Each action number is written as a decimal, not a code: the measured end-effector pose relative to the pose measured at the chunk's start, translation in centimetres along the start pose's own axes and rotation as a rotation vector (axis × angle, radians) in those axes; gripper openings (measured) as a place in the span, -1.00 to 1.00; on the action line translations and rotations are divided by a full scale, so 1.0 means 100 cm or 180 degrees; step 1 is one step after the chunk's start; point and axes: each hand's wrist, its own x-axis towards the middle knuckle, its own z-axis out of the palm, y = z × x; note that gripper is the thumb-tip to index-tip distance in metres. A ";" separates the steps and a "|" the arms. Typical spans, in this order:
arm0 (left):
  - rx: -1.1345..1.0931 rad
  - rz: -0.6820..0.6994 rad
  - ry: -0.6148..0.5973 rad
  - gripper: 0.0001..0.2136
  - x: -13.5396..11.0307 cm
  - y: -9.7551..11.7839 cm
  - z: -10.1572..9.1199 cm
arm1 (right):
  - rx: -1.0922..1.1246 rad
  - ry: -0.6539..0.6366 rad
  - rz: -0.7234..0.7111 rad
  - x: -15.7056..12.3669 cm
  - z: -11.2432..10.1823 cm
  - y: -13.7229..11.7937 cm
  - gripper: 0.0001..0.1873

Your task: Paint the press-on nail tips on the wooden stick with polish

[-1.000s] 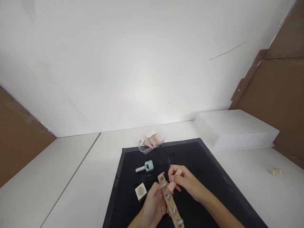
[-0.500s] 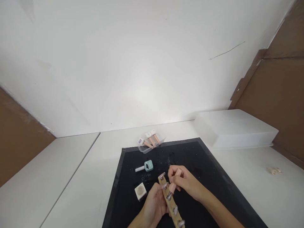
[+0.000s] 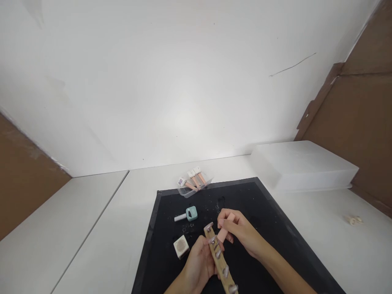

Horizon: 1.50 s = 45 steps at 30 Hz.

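Note:
My left hand (image 3: pixel 197 263) is wrapped round a wooden stick (image 3: pixel 221 265) that carries several false nails along its length. It slants from upper left to lower right over the black mat (image 3: pixel 263 212). My right hand (image 3: pixel 241 230) pinches a pink nail-polish brush cap (image 3: pixel 224 230) and holds its lower end against the nails near the stick's upper end.
On the mat lie a teal polish bottle (image 3: pixel 190 214) on its side and a small cream square bottle (image 3: pixel 181 246). A clear tray with pink polish bottles (image 3: pixel 193 182) sits at the mat's far edge. A white box (image 3: pixel 301 165) stands at right. Small pale bits (image 3: pixel 353 220) lie far right.
My right hand with the pink cap has moved slightly up the stick toward its upper end. The left hand and stick have barely shifted.

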 end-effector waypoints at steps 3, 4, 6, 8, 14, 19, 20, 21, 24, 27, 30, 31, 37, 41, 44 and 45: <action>0.0000 0.0000 0.0037 -0.68 -0.001 0.001 0.001 | -0.0009 -0.0035 -0.0039 0.001 0.000 0.003 -0.69; 0.0002 0.0001 0.0042 -0.68 -0.001 0.001 0.002 | -0.0013 -0.0040 -0.0046 0.001 0.000 0.004 -0.67; 0.0002 0.0001 0.0040 -0.68 -0.001 0.001 0.002 | -0.0036 -0.0026 -0.0052 0.001 0.000 0.004 -0.65; 0.0014 -0.0006 0.0054 -0.68 -0.001 0.001 0.002 | -0.0057 0.0016 -0.0082 0.001 0.000 0.004 -0.65; 0.0194 0.0067 -0.0001 -0.73 -0.002 -0.001 0.004 | -0.0016 -0.0161 -0.0317 -0.002 -0.002 0.004 -0.67; 0.0338 0.0018 -0.0065 -0.75 -0.005 0.000 0.007 | 0.0068 -0.0516 -0.0468 -0.004 -0.001 0.003 -0.64; 0.0347 0.0026 -0.0072 -0.76 -0.006 0.001 0.007 | 0.0036 -0.0534 -0.0521 -0.005 -0.001 0.003 -0.64; 0.0342 0.0045 -0.0083 -0.76 -0.006 0.001 0.008 | -0.0008 -0.0547 -0.0570 -0.005 -0.001 0.003 -0.65; 0.0288 0.0111 -0.0171 -0.79 -0.006 0.003 0.009 | -0.0144 -0.0603 -0.0653 -0.006 0.000 0.003 -0.67; 0.0231 0.0103 -0.0190 -0.80 -0.005 0.002 0.008 | -0.0310 -0.0586 -0.0698 -0.006 0.000 0.000 -0.61; 0.0206 0.0069 -0.0094 -0.79 -0.003 0.000 0.004 | -0.0412 -0.0404 -0.0649 -0.007 -0.001 -0.003 -0.57; 0.0211 0.0068 -0.0081 -0.78 -0.003 -0.001 0.002 | -0.0453 -0.0313 -0.0652 -0.007 -0.002 -0.004 -0.55; 0.0099 0.0092 -0.0139 -0.80 0.000 -0.003 0.000 | -0.0629 -0.0306 -0.0831 -0.009 -0.003 -0.008 -0.59; 0.0101 0.0131 -0.0222 -0.81 -0.001 -0.001 0.004 | -0.0572 -0.0548 -0.0712 -0.010 0.000 -0.008 -0.67; 0.0095 0.0071 -0.0168 -0.81 -0.001 -0.002 0.002 | -0.0516 -0.0386 -0.0647 -0.008 0.000 -0.006 -0.63; 0.0081 0.0065 -0.0162 -0.80 0.000 -0.003 0.000 | -0.0506 -0.0279 -0.0665 -0.007 0.000 -0.005 -0.60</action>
